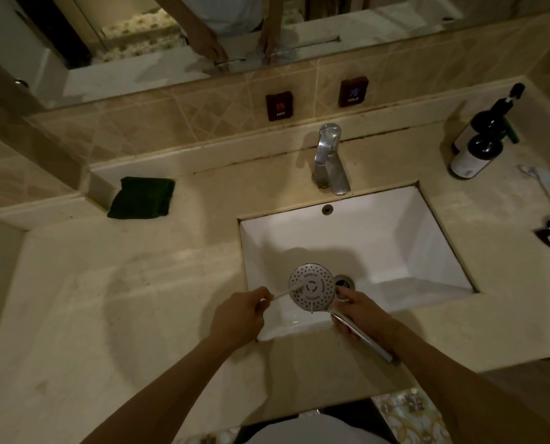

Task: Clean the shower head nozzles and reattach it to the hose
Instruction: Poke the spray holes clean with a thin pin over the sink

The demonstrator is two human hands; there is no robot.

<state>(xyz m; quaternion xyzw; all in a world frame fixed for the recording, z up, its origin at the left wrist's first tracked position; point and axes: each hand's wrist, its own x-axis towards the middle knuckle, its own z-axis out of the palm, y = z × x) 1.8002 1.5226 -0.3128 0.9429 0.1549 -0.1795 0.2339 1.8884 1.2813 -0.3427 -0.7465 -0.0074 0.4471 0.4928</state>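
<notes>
A round chrome shower head (312, 287) with many small nozzle holes faces up over the near edge of the white sink (395, 238). My right hand (360, 312) grips its chrome handle (368, 339), which runs down and to the right. My left hand (238, 317) is shut on a thin white toothbrush (286, 291). The brush's head rests on the left part of the nozzle face. No hose is in view.
A chrome faucet (329, 158) stands behind the sink. A folded dark green cloth (142, 198) lies on the beige counter (123, 299) at the back left. Two dark bottles (478, 145) and a toothbrush (546, 190) sit at the right. The drain (344, 282) is beside the shower head.
</notes>
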